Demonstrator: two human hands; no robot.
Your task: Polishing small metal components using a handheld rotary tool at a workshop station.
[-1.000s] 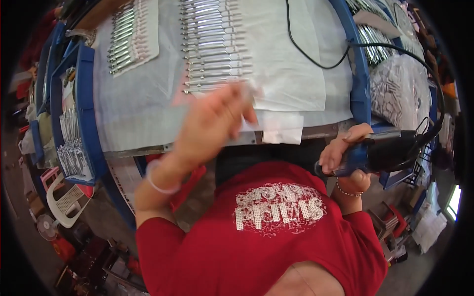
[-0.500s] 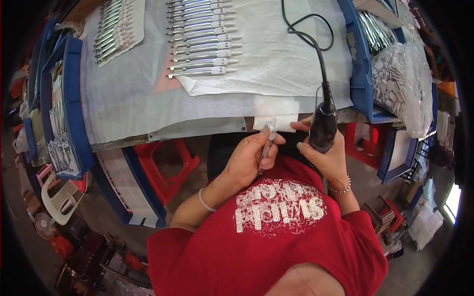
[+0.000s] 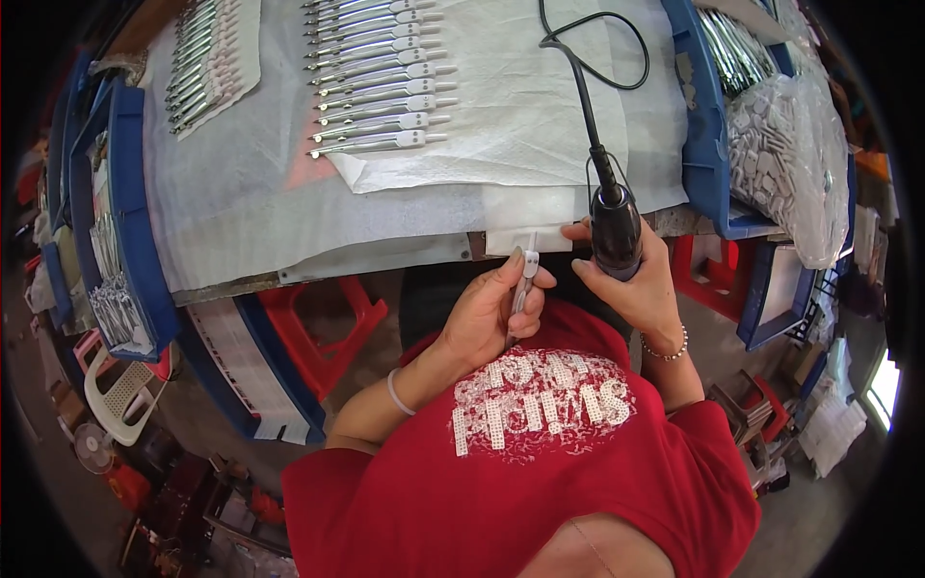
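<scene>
Just in front of the table edge, my left hand point(image 3: 487, 306) pinches a drawing compass point(image 3: 530, 265) between thumb and fingers. Its white head points up, and its metal legs run down into my palm. To the right, my right hand point(image 3: 644, 289) is closed around a black corded electric screwdriver point(image 3: 615, 231). The screwdriver's tip is hidden below its body, apart from the compass as far as I can see. On the table lies a row of finished-looking compasses point(image 3: 385, 103), silver-legged with white heads. Another row of compasses point(image 3: 198, 72) lies farther left.
A white cloth point(image 3: 501, 116) covers the table, with a small white pad point(image 3: 528, 207) at its front edge. The screwdriver's black cord point(image 3: 583, 91) loops across it. Blue trays point(image 3: 135, 207) with metal parts stand left; another blue tray point(image 3: 708, 159) at right holds a bag of white plastic heads point(image 3: 771, 144).
The screwdriver and my right hand have shifted slightly left, and the cord has swung left too. My left hand keeps its hold on the compass. The whole view has shifted a little.
</scene>
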